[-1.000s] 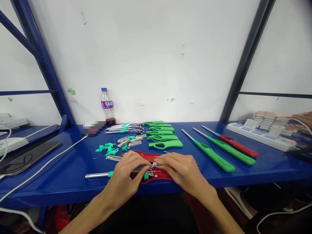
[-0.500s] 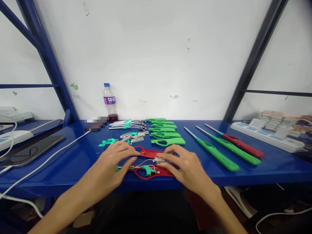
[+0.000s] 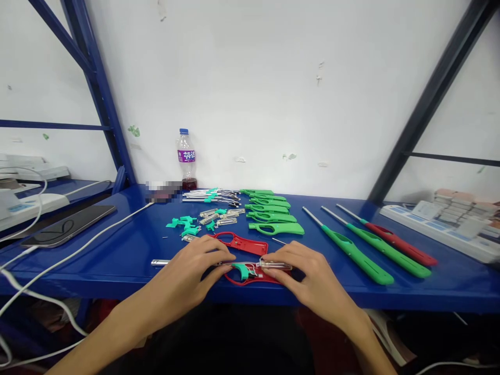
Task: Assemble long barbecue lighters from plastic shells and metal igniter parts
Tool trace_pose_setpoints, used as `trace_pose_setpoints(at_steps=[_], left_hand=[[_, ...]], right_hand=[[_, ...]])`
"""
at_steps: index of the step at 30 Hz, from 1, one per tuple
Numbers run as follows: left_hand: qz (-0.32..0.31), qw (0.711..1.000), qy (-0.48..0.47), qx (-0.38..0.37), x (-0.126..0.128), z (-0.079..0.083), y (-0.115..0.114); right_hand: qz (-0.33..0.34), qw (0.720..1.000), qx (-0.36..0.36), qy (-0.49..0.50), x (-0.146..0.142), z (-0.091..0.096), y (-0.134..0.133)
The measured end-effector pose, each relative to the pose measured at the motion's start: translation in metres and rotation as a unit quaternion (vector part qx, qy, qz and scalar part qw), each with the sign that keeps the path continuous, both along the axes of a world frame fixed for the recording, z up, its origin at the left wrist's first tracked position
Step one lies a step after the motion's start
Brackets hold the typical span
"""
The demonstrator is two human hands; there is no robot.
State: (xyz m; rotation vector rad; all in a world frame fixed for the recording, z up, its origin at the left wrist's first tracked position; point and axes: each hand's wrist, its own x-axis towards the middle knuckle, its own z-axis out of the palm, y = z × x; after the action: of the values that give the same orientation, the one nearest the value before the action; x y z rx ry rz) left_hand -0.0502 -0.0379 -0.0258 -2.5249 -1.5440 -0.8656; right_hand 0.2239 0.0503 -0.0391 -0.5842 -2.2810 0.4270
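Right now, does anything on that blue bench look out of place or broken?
Nothing looks spilled or broken. The only stray is a drink bottle standing by the wall, behind the neatly laid lighter parts.

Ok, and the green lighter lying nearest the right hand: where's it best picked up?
Probably by its thick handle, from above with the right hand: the green lighter lies flat with space either side, and its thin metal tube points away from the person.
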Motion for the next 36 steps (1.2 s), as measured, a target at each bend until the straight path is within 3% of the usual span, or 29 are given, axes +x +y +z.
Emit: trace_pose_setpoints(at_steps=[6,14,21,28,36], left_hand=[[-0.007,1.0,0.023,-0.016,0.018,-0.004,-0.006],[0.006,0.996,0.078,0.054,0.037,-0.01,-0.009],[0.006,0.998,0.061,0.008,0.039,-0.011,-0.008],[-0.004,1.0,0.016,-0.01,0.035,-0.01,-0.005],[0.013,1.0,0.018,0.021,0.038,-0.01,-0.005]], right_hand=[[0.025,0.998,-0.055,-0.009,0.002,0.004,0.001],[0.028,0.997,-0.068,-0.023,0.004,0.007,0.001],[0.046,0.993,-0.106,-0.017,0.007,0.009,0.002],[0.043,0.994,-0.097,-0.023,0.007,0.008,0.004],[0.045,0.993,-0.11,-0.027,0.007,0.009,0.005]])
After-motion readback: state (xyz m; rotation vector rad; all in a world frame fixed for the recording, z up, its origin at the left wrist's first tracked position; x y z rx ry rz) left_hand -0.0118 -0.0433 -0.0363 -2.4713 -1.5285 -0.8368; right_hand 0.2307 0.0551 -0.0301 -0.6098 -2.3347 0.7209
